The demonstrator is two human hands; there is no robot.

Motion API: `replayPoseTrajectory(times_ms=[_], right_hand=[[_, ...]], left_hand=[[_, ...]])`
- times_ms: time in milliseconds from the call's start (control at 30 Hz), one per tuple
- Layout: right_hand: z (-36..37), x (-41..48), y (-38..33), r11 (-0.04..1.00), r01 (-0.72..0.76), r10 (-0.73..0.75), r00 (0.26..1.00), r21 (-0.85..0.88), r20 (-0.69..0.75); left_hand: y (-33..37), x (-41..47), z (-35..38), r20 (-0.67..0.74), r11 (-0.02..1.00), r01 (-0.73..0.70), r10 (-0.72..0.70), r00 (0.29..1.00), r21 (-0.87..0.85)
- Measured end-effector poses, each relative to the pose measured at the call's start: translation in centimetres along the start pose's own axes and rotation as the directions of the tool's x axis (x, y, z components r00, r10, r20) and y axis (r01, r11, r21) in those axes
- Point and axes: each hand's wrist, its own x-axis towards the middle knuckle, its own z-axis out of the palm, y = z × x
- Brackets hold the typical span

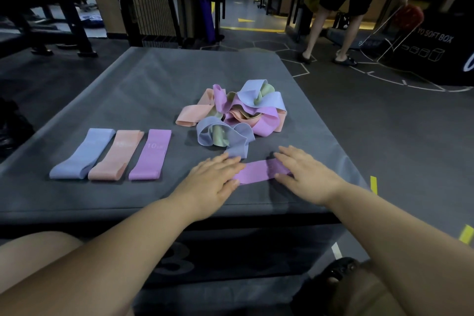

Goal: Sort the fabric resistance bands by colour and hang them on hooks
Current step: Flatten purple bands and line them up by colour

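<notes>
Both hands lie flat, fingers straight, on a purple band (259,170) near the front of a grey mat (143,90). The left hand (214,179) and right hand (305,174) hide its ends. A tangled pile (236,113) lies beyond; three flattened bands (112,154) lie left.

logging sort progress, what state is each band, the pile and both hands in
blue band: flat, leftmost in the sorted row
peach band: flat, middle of the row
purple band: flat, right end of the row
second purple band: flat, held down at both ends
pile of bands: tangled, unsorted
left hand: fingers straight, pressing the second purple band's left end
right hand: fingers straight, pressing its right end
</notes>
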Motion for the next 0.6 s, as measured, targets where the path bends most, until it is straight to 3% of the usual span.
replayPoseTrajectory(times_ms=[100,200,600], right_hand=[[0.63,-0.48,-0.14,0.994,-0.039,0.050,0.993,-0.101,0.108],[0.89,-0.69,-0.09,0.987,-0.057,0.076,0.989,-0.149,0.127],[1.16,-0.53,0.07,0.987,-0.064,0.086,0.986,-0.150,0.146]], left_hand=[[-0.10,-0.30,0.24,0.132,0.994,-0.014,0.000,0.991,0.104],[-0.33,-0.53,0.35,0.188,0.981,-0.020,-0.017,0.982,0.191],[-0.37,-0.58,0.29,0.233,0.971,-0.019,-0.039,0.972,0.239]])
